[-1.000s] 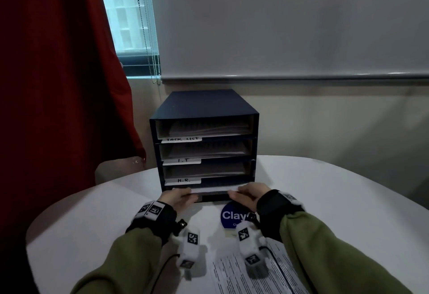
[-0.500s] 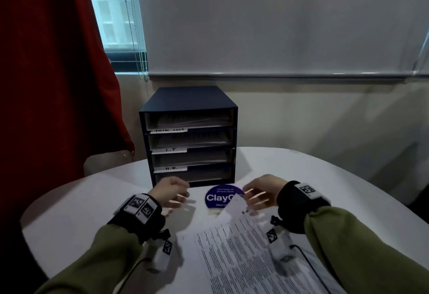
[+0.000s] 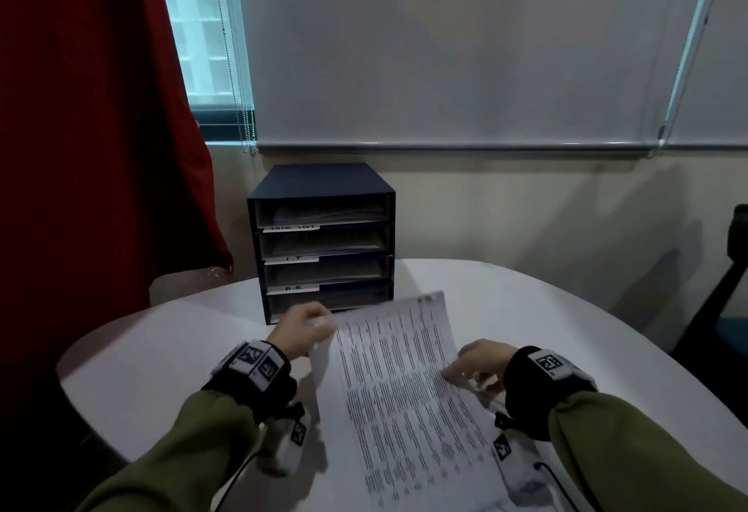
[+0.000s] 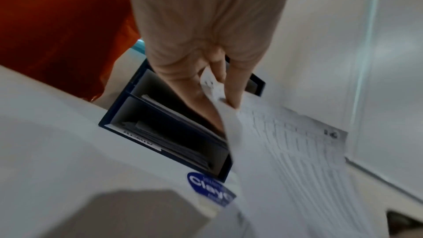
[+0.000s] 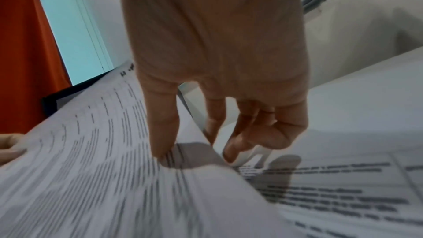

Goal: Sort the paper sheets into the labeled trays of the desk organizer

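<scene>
Sheet of white printed paper (image 3: 398, 374), dense lines of small text, lifted at the lower centre of the head view and tilted up toward the organizer. My left hand (image 3: 299, 331) pinches its upper left corner between thumb and fingers (image 4: 233, 86). My right hand (image 3: 481, 362) sits at the right edge, index fingertip (image 5: 163, 149) pressing down on the sheet, the other fingers loosely curled above it; whether they grip the edge I cannot tell. More printed paper (image 5: 343, 193) lies flat under that hand.

Dark navy four-tier desk organizer (image 3: 324, 236), centre of frame, just beyond the sheet; white handwritten labels (image 3: 290, 228) on the tray fronts, papers inside each tray.

Round blue sticker (image 4: 210, 189), partly under the sheet, on the white rounded table (image 3: 162, 349).

Red curtain (image 3: 93, 127), left of frame.
</scene>
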The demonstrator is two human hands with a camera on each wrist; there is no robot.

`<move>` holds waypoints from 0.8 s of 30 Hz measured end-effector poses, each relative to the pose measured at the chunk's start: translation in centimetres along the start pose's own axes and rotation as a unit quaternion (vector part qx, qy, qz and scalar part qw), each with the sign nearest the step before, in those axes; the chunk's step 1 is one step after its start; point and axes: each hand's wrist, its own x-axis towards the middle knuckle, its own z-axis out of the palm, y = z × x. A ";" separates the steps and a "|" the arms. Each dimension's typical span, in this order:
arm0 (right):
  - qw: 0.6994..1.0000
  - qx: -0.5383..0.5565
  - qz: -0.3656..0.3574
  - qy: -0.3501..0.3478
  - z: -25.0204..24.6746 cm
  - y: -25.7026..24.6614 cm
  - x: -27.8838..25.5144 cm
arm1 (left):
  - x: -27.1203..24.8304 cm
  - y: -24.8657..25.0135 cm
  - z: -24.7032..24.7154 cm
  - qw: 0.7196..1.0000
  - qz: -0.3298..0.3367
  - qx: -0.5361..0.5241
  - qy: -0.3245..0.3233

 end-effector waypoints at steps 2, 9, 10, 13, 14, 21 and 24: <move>0.999 0.046 -0.007 -0.013 0.2 0.0 0.5 | 0.5 0.1 -1.1 0.987 -0.033 -0.136 0.081; 0.977 0.196 -0.078 0.032 1.6 -3.3 4.4 | -0.2 -0.3 -1.9 0.939 -0.199 -0.279 -0.013; 0.978 0.193 -0.075 0.022 1.8 -4.0 4.8 | -0.4 -0.5 -1.9 0.945 -0.215 -0.246 -0.026; 0.984 0.170 -0.056 -0.016 3.1 -5.6 5.2 | -0.1 -1.9 -2.2 0.953 -0.240 -0.185 0.010; 0.984 0.165 -0.054 -0.032 3.5 -5.9 5.7 | 0.0 -2.3 -2.5 0.956 -0.238 -0.170 0.027; 0.979 0.191 -0.048 -0.049 3.8 -8.3 7.0 | 0.9 -3.0 -3.4 0.944 -0.229 -0.234 0.040; 0.972 0.225 -0.062 -0.023 2.6 -9.3 8.8 | 0.6 -2.5 -3.6 0.929 -0.227 -0.292 0.006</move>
